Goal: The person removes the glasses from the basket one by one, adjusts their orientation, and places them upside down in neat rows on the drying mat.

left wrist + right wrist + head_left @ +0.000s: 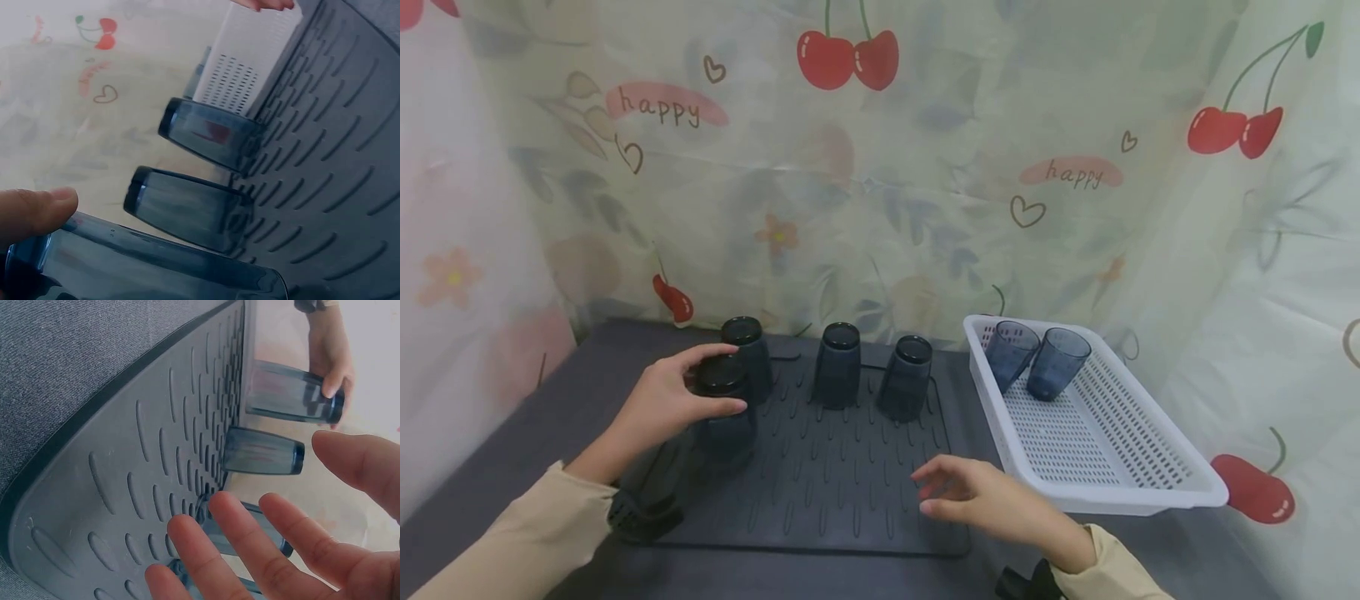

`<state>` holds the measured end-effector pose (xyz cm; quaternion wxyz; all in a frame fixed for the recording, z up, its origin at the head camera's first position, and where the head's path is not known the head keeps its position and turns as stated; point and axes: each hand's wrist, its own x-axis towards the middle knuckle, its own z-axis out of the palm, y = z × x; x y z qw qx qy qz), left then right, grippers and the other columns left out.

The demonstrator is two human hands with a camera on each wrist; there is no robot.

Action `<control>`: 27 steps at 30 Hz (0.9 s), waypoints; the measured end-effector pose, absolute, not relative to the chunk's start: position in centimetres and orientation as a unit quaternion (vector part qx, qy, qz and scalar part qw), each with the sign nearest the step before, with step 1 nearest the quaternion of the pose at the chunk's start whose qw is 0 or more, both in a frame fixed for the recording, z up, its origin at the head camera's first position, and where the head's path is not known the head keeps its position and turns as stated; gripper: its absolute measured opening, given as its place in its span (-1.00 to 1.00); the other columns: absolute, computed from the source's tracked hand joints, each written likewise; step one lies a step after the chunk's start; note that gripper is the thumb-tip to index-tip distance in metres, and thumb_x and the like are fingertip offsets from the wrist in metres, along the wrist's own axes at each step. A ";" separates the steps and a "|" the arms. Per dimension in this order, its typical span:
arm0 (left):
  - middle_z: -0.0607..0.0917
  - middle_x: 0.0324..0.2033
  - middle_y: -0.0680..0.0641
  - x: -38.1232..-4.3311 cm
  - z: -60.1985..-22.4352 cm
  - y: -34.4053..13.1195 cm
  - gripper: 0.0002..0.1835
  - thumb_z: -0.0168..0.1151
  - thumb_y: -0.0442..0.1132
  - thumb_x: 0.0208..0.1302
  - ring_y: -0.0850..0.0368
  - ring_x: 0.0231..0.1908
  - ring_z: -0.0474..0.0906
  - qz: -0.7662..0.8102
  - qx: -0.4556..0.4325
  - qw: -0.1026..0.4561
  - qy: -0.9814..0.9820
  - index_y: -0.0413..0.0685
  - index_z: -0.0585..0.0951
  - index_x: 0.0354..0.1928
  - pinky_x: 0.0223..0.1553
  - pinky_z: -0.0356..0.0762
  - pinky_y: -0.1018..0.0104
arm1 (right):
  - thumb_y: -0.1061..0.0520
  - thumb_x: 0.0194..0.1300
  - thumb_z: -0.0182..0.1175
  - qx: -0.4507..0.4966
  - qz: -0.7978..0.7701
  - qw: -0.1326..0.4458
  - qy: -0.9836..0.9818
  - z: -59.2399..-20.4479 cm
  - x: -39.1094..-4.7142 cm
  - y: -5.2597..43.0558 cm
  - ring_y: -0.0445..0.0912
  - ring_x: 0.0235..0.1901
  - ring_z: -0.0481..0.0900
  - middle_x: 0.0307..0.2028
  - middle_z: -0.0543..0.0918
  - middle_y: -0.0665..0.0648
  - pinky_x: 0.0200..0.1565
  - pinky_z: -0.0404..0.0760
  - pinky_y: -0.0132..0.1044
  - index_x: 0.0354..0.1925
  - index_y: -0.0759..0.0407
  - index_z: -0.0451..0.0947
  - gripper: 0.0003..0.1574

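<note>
At the left of the head view my left hand point(662, 400) grips a dark blue drinking glass point(726, 429) near its upturned base, thumb on one side and fingers on the other. The glass stands upside down over the left part of a dark ribbed drying mat point(835, 517). In the left wrist view the thumb point(47, 209) presses on the side of this glass point(156, 262). My right hand point(977, 500) hovers above the mat's right edge, fingers spread and loosely bent, with nothing in it.
Along the mat's back stand three more upside-down glasses: one at left point(748, 362), a middle one point(837, 371) and a right one point(906, 383). A white perforated basket point(1172, 500) stands at right, holding two tilted blue glasses point(1060, 362). A patterned curtain point(925, 208) hangs behind.
</note>
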<state>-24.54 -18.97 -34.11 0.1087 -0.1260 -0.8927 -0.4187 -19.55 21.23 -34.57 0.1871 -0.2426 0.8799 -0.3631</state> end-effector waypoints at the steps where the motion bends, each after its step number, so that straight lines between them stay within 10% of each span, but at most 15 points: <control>1: 0.65 -0.02 -0.20 -24.5 -34.3 -19.0 -0.16 0.51 0.12 -0.04 0.00 -0.19 0.65 -0.414 -0.125 0.107 -0.895 0.08 0.44 0.31 -0.38 0.56 0.25 | -0.08 0.35 0.21 -0.242 -0.363 0.188 0.880 -34.6 -19.6 21.2 -0.12 -0.22 0.64 -0.12 0.65 0.01 -0.25 0.58 -0.31 0.12 0.05 0.51 -0.55; 27: 0.66 -0.13 -0.19 -23.5 -36.1 -19.0 -0.18 0.56 0.02 -0.08 0.09 -0.43 0.48 -0.401 -0.116 0.094 -0.904 0.05 0.46 0.28 -0.56 0.36 0.30 | -0.06 0.34 0.22 -0.240 -0.367 0.187 0.879 -34.8 -19.3 21.2 -0.07 -0.23 0.63 -0.13 0.65 0.01 -0.25 0.57 -0.34 0.10 0.06 0.53 -0.58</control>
